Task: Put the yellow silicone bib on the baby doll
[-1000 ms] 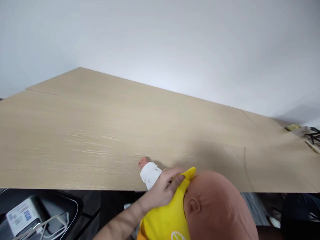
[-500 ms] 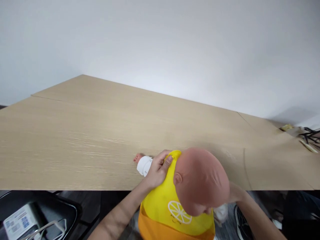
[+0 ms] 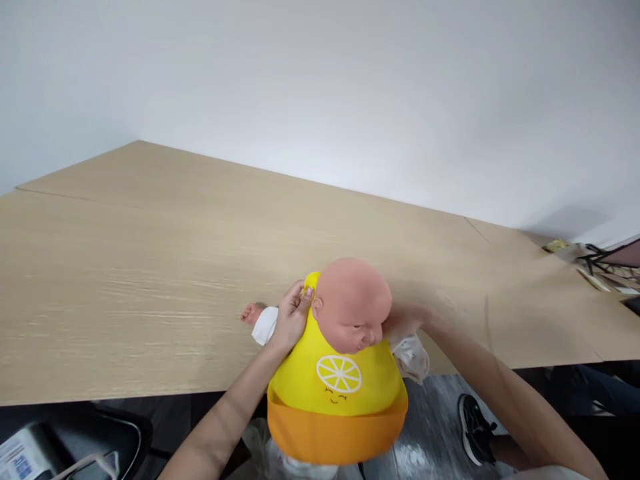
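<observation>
A baby doll (image 3: 353, 300) with a bald head and white sleeves is at the table's near edge, its head leaning to the right. Round its neck lies a yellow bib (image 3: 300, 380) with a lemon-slice print and an orange pocket along the bottom. My left hand (image 3: 293, 317) is closed on the bib's neck strap, beside the doll's ear, thumb on top. On the other side my right hand (image 3: 403, 321) reaches behind the doll's head and neck; its fingers are hidden there. One doll hand (image 3: 253, 313) points out to the left.
The wooden table (image 3: 150, 247) runs back to a white wall. At its far right lie several blurred items beside a dark-framed object (image 3: 607, 257). Lower left is a black chair with a white-labelled box (image 3: 23, 457) on it. A shoe (image 3: 475, 427) shows on the floor.
The doll's head has come more upright and its face shows more. The bib's front, with its orange pocket, is now in fuller view. My left hand keeps the strap; the view has shifted.
</observation>
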Available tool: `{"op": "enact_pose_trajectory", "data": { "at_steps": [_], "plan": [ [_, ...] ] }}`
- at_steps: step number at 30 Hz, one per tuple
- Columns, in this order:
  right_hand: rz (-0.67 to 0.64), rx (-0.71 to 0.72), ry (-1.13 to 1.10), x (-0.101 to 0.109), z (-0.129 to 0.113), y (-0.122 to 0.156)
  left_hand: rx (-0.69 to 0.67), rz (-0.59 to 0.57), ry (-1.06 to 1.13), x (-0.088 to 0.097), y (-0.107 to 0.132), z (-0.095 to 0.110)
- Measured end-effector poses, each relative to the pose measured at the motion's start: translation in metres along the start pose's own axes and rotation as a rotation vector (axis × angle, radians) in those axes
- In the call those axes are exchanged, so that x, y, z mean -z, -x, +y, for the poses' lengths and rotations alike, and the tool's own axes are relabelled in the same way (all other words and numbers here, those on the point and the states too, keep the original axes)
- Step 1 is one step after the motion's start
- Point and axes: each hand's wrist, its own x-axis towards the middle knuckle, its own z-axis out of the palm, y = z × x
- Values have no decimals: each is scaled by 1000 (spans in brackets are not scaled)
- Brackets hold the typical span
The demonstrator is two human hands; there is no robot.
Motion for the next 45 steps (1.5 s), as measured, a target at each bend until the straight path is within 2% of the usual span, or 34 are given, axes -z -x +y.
{"op": "enact_pose_trajectory", "data": {
  "at_steps": [3, 8, 15, 21, 26, 31, 38, 45],
  "plan": [
    [-59, -34, -24, 4, 11, -12, 49, 43, 19, 4, -7, -4],
    [1, -79, -145, 12, 15, -26, 118, 45, 17, 9, -18, -5],
    [-61, -35, -315, 14, 26, -42, 140, 51, -15, 16, -30, -6],
    [-19, 29, -345, 15, 45, -60, 170, 62, -12, 19, -42, -9],
    [-5, 18, -439, 20, 58, -79, 207, 75, -1, 24, -58, -11],
    [56, 17, -604, 25, 57, -86, 226, 108, -44, 29, -77, -16],
    [77, 72, -742, 34, 55, -95, 186, 85, -80, 35, -104, -21],
    [242, 131, -1060, 36, 53, -109, 179, 117, -31, 32, -115, -12]
  ]
}}
